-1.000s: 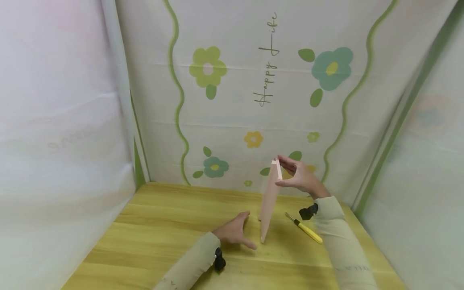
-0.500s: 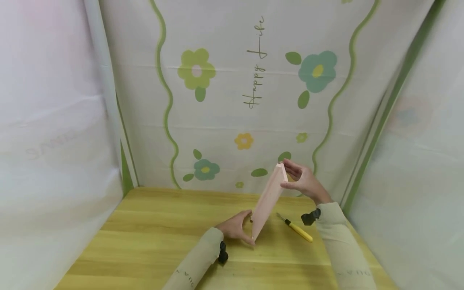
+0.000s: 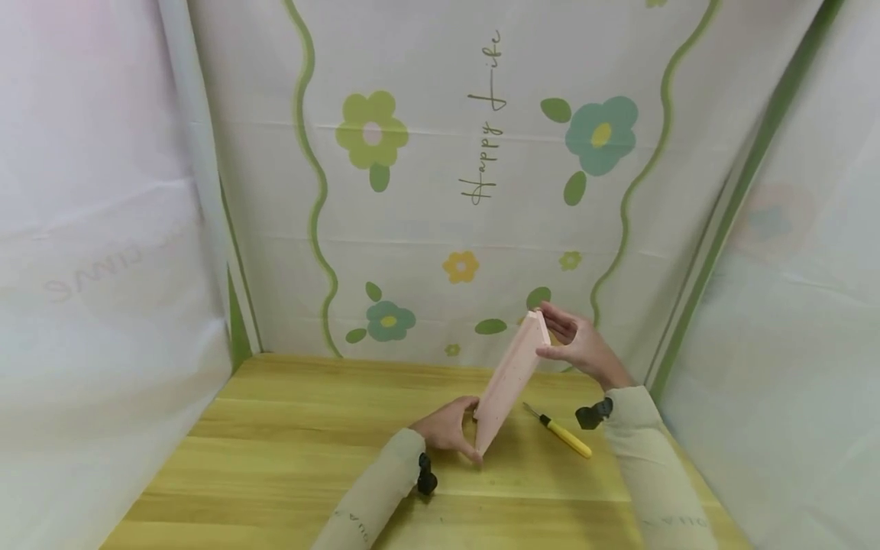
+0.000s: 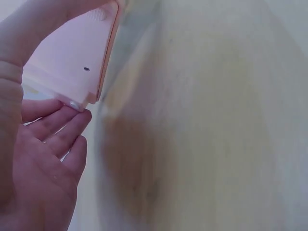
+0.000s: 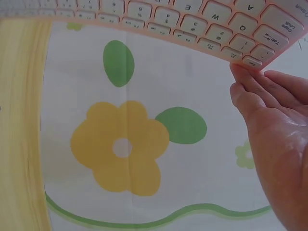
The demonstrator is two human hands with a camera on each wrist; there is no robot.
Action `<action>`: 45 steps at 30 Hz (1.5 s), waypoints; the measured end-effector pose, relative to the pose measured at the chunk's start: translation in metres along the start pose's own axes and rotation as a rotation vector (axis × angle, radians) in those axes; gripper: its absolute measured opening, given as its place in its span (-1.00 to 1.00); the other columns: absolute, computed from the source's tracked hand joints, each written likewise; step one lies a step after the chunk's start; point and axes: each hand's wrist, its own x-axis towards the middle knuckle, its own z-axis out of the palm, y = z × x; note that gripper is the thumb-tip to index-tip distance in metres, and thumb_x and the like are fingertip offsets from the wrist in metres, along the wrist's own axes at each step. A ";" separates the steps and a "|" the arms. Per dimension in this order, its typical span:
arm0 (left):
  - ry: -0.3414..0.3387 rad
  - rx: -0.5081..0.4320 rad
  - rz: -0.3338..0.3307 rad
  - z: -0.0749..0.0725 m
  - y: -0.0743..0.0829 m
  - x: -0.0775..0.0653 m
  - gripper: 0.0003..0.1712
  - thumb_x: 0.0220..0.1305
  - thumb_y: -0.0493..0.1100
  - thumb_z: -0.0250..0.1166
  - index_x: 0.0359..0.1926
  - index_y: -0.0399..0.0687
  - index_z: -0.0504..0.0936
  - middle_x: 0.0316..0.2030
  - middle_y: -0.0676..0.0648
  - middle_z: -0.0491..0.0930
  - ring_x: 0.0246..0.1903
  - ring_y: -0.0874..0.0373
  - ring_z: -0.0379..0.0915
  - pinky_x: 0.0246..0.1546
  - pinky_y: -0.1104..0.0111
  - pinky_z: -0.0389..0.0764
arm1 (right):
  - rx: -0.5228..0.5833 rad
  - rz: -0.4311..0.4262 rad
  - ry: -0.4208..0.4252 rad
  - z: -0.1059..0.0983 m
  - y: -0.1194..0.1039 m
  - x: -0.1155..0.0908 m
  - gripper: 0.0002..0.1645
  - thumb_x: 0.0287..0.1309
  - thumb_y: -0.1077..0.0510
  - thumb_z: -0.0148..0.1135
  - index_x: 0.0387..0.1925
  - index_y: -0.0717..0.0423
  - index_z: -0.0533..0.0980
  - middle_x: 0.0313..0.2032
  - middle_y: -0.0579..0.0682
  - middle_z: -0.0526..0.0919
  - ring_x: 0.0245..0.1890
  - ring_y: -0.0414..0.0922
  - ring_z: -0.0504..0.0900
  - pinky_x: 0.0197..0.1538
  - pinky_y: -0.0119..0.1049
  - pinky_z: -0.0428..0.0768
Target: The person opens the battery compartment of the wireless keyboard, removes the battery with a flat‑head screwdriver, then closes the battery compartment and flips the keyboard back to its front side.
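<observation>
A pink keyboard [image 3: 507,386] with white keys hangs tilted over the table, its right end higher and its underside facing me in the head view. My right hand [image 3: 583,351] grips the upper end between thumb and fingers. At the lower end, my left hand [image 3: 447,426] holds the keyboard's two long edges between thumb and fingertips. The left wrist view shows the plain underside [image 4: 77,57] with a small dark hole near a corner. White keys [image 5: 192,21] fill the top of the right wrist view, fingertips under the corner.
A screwdriver [image 3: 565,438] with a yellow handle lies on the wooden table [image 3: 275,443], right of the keyboard. Behind the table hangs a white flowered cloth [image 3: 426,198]. Cloth walls also stand at the left [image 3: 103,229] and right [image 3: 791,321].
My left hand has come to the keyboard's lower end and taken hold of it. The keyboard has tilted from nearly upright to a slant, its top moving right. The head view has shifted slightly.
</observation>
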 end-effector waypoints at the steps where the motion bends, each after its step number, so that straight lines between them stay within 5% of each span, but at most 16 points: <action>1: 0.006 0.010 -0.001 -0.003 -0.001 -0.003 0.37 -0.14 0.08 0.78 0.61 -0.11 0.19 0.52 -0.09 0.34 0.50 -0.01 0.31 0.54 0.06 0.38 | -0.008 -0.004 -0.003 -0.001 0.000 -0.001 0.15 0.19 0.29 0.52 0.65 0.28 0.05 0.62 0.34 0.15 0.60 0.33 0.15 0.36 -0.63 0.44; 11: 0.055 0.057 0.013 -0.065 -0.023 -0.059 0.36 -0.22 0.04 0.79 0.59 -0.07 0.25 0.47 -0.06 0.39 0.48 -0.05 0.32 0.52 -0.07 0.38 | -0.274 -0.072 -0.138 0.002 -0.004 -0.022 0.30 0.00 0.12 0.70 0.61 0.34 0.11 0.60 0.30 0.21 0.54 0.32 0.30 0.45 -0.53 0.34; 18: 0.091 0.103 0.001 -0.109 -0.030 -0.105 0.40 -0.25 0.01 0.80 0.62 0.00 0.22 0.50 -0.09 0.35 0.48 -0.09 0.30 0.50 -0.14 0.37 | -0.528 -0.036 -0.236 0.025 -0.001 -0.028 0.53 -0.21 -0.31 0.74 0.63 0.24 0.13 0.57 0.18 0.31 0.55 0.23 0.35 0.51 0.17 0.35; 23: 0.112 0.149 0.002 -0.126 -0.027 -0.132 0.42 -0.27 0.00 0.79 0.61 -0.10 0.20 0.51 -0.20 0.32 0.50 -0.21 0.27 0.48 -0.22 0.36 | -0.610 -0.082 -0.282 0.047 0.022 -0.035 0.52 -0.25 -0.34 0.74 0.58 0.34 0.20 0.47 0.27 0.46 0.46 0.28 0.45 0.44 0.26 0.46; 27: 0.111 0.175 0.010 -0.132 -0.025 -0.147 0.42 -0.25 -0.02 0.79 0.61 -0.19 0.18 0.53 -0.27 0.28 0.52 -0.26 0.23 0.47 -0.26 0.35 | -0.609 -0.075 -0.317 0.068 0.047 -0.042 0.50 -0.28 -0.34 0.75 0.54 0.36 0.25 0.42 0.25 0.52 0.26 0.24 0.63 0.38 0.23 0.55; 32: 0.101 0.148 -0.006 -0.129 -0.029 -0.159 0.44 -0.26 -0.01 0.79 0.60 -0.23 0.17 0.55 -0.29 0.23 0.55 -0.29 0.15 0.50 -0.28 0.29 | -0.573 0.015 -0.358 0.092 0.077 -0.048 0.50 -0.28 -0.22 0.79 0.55 0.39 0.20 0.49 0.31 0.41 0.47 0.34 0.41 0.47 0.29 0.42; 37: 0.093 0.108 -0.044 -0.117 -0.043 -0.166 0.47 -0.30 0.09 0.80 0.59 -0.24 0.19 0.56 -0.25 0.23 0.53 -0.25 0.19 0.49 -0.27 0.30 | -0.562 0.043 -0.369 0.111 0.096 -0.053 0.52 -0.35 -0.20 0.81 0.53 0.44 0.22 0.47 0.36 0.41 0.46 0.38 0.40 0.49 0.45 0.28; 45: 0.089 0.093 -0.125 -0.101 -0.060 -0.176 0.53 -0.32 0.23 0.80 0.60 -0.21 0.18 0.55 -0.20 0.26 0.54 -0.18 0.20 0.52 -0.23 0.29 | -0.626 0.075 -0.381 0.131 0.110 -0.057 0.48 -0.39 -0.16 0.78 0.53 0.34 0.26 0.43 0.18 0.51 0.39 0.09 0.53 0.47 0.16 0.49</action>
